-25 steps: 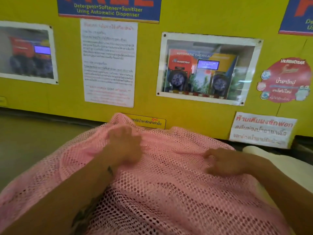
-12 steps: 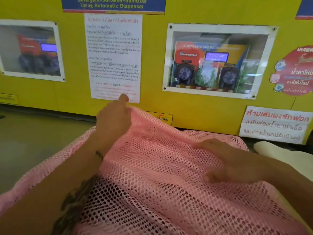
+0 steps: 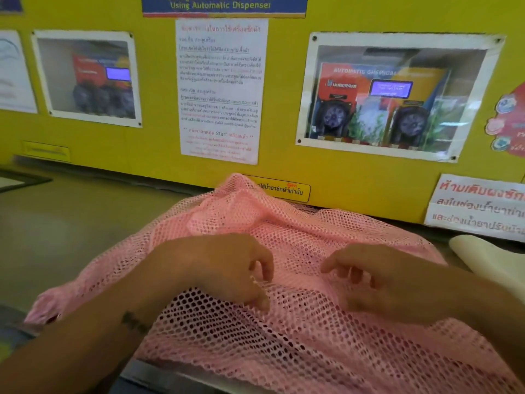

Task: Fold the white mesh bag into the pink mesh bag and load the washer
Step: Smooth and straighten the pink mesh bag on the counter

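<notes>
The pink mesh bag (image 3: 298, 345) lies spread and rumpled over a grey machine top in front of me, with a raised fold at its far edge near the yellow wall. My left hand (image 3: 227, 268) rests on the bag's middle, its curled fingers pinching the mesh. My right hand (image 3: 383, 280) sits to the right of it, fingers also curled into the mesh. The two hands are a short gap apart. A white, cream-toned cloth (image 3: 488, 260), possibly the white mesh bag, shows at the right edge, partly under the pink bag.
A yellow wall (image 3: 159, 155) with posted notices and two windows onto detergent dispensers (image 3: 397, 98) stands just behind the bag. The grey machine top (image 3: 71, 223) extends to the left. A metal edge (image 3: 176, 373) runs along the front below the bag.
My left hand had lifted the bag's far edge towards the wall; it has since come back down to the bag's middle. My right hand stayed on the mesh and curled its fingers.
</notes>
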The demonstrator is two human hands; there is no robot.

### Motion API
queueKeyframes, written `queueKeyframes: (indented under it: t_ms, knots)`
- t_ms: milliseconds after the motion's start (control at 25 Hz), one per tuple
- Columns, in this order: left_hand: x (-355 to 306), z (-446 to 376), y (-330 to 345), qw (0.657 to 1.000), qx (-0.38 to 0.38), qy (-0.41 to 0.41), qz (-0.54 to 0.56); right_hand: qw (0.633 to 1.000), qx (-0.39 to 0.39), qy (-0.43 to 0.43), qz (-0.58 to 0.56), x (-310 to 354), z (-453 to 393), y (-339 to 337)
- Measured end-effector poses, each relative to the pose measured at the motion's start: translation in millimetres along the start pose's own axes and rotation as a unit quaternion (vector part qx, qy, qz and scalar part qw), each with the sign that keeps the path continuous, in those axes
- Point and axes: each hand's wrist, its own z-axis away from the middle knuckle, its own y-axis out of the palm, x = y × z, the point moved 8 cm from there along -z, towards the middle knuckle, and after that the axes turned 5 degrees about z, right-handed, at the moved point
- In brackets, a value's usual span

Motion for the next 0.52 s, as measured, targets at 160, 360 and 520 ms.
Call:
queueKeyframes:
  t_ms: [160,360,520]
  knots:
    - [3.1,-1.6,-33.7,0.984,-0.151,0.075,0.061,0.999,0.026,0.023,-0.022,-10.9,-5.8,-3.4]
    - [-2.3,8.6,-73.4,0.941,-0.272,0.132,0.153,0.983,-0.146,0.109,0.002,-64.7,-63.5,-53.5]
    - [-1.7,8.6,-65.5,0.932,-0.274,0.144,0.186,0.981,-0.034,0.172,0.083,-107.1,-100.3,-18.4]
